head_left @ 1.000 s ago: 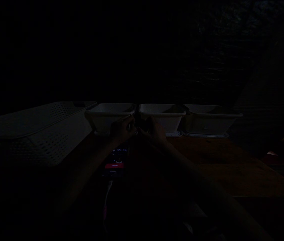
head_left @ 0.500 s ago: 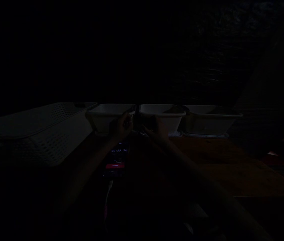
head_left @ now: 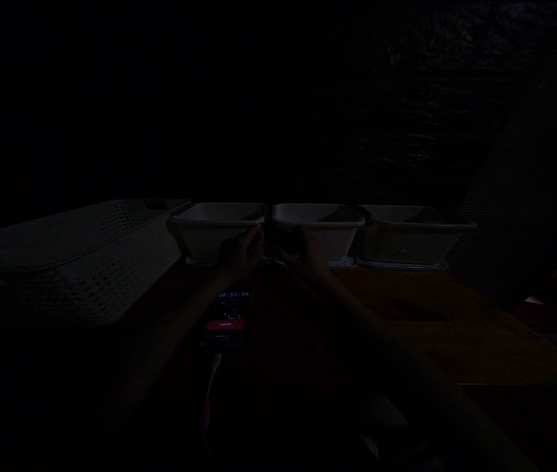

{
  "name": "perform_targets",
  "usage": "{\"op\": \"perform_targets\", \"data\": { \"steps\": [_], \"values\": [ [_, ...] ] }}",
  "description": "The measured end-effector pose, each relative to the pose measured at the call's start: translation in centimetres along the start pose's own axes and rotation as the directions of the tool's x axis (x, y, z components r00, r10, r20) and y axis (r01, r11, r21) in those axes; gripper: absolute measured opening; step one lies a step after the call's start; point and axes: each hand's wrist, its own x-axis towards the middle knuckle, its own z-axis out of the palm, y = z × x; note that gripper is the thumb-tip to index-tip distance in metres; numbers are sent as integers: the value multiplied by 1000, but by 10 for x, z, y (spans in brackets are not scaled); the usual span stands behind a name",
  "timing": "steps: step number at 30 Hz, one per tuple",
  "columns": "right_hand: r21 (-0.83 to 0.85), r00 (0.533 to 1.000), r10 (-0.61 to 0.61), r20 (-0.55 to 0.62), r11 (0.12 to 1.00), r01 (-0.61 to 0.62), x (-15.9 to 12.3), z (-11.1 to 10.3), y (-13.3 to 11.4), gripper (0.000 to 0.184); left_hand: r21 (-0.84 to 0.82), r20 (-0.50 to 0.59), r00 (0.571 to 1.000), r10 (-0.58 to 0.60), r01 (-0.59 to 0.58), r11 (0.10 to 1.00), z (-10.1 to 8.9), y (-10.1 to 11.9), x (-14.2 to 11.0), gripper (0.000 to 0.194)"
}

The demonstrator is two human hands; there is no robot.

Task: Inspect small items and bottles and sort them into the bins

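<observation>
The left white tub, a box-shaped one with a rounded rim and slanting sides (head_left: 204, 239), is sitting just left of the middle of the frame. The light is being very dim, so many small things are hiding in the dark.

At the far left of the frame, a long white basket with lots of little holes (head_left: 96, 262) is resting beside that tub. The left hand (head_left: 240, 252), bare and curled, is showing in front of the tub's right side. Its fingers are bending in, but the dark is hiding what is between them, so I can't say if it is gripping anything.

Below this hand, a flat dark phone with a lit screen (head_left: 227, 314) is lying in the lower middle, showing numbers and a red bar. A thin white cable (head_left: 213, 373) is running down from it.

The right hand (head_left: 310, 257), also bare and bent, is showing in front of the middle white tub (head_left: 342, 241). Shadow is covering its fingertips, so I can't say how its grip is either.

Farther right, the right white tub (head_left: 411, 242) is finishing the row, and a brown table top (head_left: 430, 314) is stretching towards the lower right.
</observation>
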Motion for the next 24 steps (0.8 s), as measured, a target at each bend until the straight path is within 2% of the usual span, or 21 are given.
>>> {"op": "perform_targets", "data": {
  "steps": [11,24],
  "values": [
    [11,1000,-1,12,1000,1,-2,-1,-1,50,-25,-5,999,-52,51,998,0,3,0,18],
    [13,999,-32,-4,999,32,-2,-2,-1,50,-6,-11,998,-55,55,998,4,1,-1,17]
  ]
}}
